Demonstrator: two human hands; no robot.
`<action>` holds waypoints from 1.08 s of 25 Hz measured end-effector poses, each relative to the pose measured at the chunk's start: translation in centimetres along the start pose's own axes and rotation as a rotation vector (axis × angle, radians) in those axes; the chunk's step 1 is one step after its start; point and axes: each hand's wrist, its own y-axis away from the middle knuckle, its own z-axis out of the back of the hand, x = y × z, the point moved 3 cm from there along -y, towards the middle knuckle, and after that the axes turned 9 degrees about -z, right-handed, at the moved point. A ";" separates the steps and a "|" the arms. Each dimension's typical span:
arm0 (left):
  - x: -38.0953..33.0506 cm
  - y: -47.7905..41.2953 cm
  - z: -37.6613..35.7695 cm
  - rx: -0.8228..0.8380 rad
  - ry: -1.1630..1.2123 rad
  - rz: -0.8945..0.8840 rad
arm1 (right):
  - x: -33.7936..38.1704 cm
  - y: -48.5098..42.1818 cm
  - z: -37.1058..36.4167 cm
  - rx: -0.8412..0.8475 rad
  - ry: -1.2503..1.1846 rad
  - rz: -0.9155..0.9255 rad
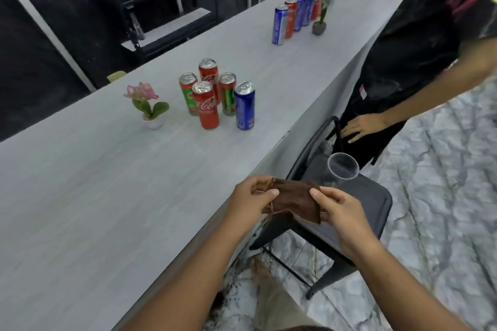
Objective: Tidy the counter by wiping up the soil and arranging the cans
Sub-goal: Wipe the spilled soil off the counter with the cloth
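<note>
I hold the brown cloth [293,203] stretched between both hands just past the near edge of the bench [107,183], above a dark chair [373,204] that carries a clear plastic cup [343,169]. My left hand [251,200] pinches the cloth's left end, thumb on top and fingers [271,193] curled under; my right hand [340,209] pinches the right end the same way. I judge the step to be folding or shaking out the cloth. To do it well, I should keep it over the floor rather than the bench, so loose grit falls clear, and fold the dirty face inward.

The bench top looks pale grey and I can make out no soil on it; some dark specks lie on the floor [231,298] below. Five cans [215,94] stand upright in a loose cluster mid-bench, beside a small pink potted flower [146,103]. A neat row of cans [298,13] stands well apart, farther along. The cluster seems yet to be lined up.
</note>
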 end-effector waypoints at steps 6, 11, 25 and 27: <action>0.7 -4.2 -7.9 0.053 -0.490 -0.137 | -4.3 -2.0 9.5 -0.239 -0.043 -0.104; 1.0 -5.8 -11.9 0.193 -0.607 -0.211 | -7.8 -4.4 10.3 -0.279 -0.049 -0.187; 1.6 -6.3 -16.9 0.383 -0.401 -0.154 | -7.6 -5.8 11.4 -0.098 -0.273 -0.201; 1.3 -6.5 -17.3 0.401 -0.375 -0.154 | -7.7 -5.9 11.3 -0.004 -0.379 -0.229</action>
